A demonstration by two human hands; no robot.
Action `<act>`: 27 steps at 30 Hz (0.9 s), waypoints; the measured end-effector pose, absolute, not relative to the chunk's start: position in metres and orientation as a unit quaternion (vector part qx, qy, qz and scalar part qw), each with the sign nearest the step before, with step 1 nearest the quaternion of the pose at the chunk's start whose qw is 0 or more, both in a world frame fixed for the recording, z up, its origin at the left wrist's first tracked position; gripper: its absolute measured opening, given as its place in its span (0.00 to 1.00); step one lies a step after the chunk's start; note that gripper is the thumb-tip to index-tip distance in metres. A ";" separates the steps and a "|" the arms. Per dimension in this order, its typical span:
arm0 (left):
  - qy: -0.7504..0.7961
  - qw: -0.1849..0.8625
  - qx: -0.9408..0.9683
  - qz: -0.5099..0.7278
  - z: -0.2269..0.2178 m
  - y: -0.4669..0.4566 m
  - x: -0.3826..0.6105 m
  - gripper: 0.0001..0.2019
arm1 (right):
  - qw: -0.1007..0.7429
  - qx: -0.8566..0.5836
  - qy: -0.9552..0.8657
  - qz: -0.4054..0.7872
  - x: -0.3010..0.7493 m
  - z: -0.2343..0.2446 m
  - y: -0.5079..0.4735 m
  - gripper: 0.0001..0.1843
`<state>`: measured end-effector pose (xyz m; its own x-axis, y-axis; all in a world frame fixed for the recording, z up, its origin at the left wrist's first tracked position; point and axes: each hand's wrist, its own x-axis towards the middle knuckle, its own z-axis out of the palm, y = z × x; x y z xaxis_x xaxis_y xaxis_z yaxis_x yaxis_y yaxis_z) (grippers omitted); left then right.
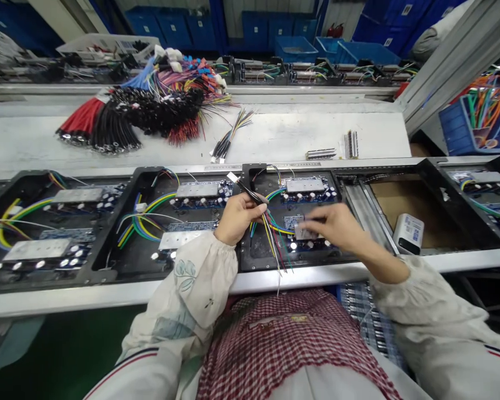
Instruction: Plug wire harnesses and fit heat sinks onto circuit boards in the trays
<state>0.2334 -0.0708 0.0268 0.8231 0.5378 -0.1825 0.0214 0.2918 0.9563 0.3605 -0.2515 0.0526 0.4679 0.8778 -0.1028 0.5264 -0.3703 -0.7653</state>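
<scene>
Clamping black wires (glossy plastic) in left grip; right grip pinches a metal plate.

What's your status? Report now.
Left hand holding black wire harness, white connector up. Right hand at metal plate on circuit board. Loose coloured wires below hands.

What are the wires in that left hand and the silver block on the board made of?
The wires look coated in glossy plastic; the metal inside is hidden. The silver block looks like aluminium, from its dull metallic sheen.
</scene>
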 end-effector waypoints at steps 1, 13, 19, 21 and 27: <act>0.245 0.761 0.576 0.174 0.025 -0.071 0.234 0.15 | 0.364 -0.806 -0.427 0.187 0.362 0.047 -0.247 0.07; 0.260 0.745 0.571 0.226 0.023 -0.073 0.235 0.14 | 0.323 -0.840 -0.420 0.118 0.364 0.013 -0.219 0.07; 0.265 0.742 0.573 0.227 0.021 -0.073 0.235 0.15 | 0.326 -0.838 -0.423 0.110 0.365 0.012 -0.218 0.07; 0.264 0.744 0.569 0.228 0.021 -0.073 0.235 0.16 | 0.326 -0.836 -0.429 0.103 0.364 0.012 -0.218 0.07; 0.264 0.747 0.564 0.234 0.022 -0.074 0.236 0.17 | 0.330 -0.831 -0.440 0.082 0.364 0.011 -0.222 0.06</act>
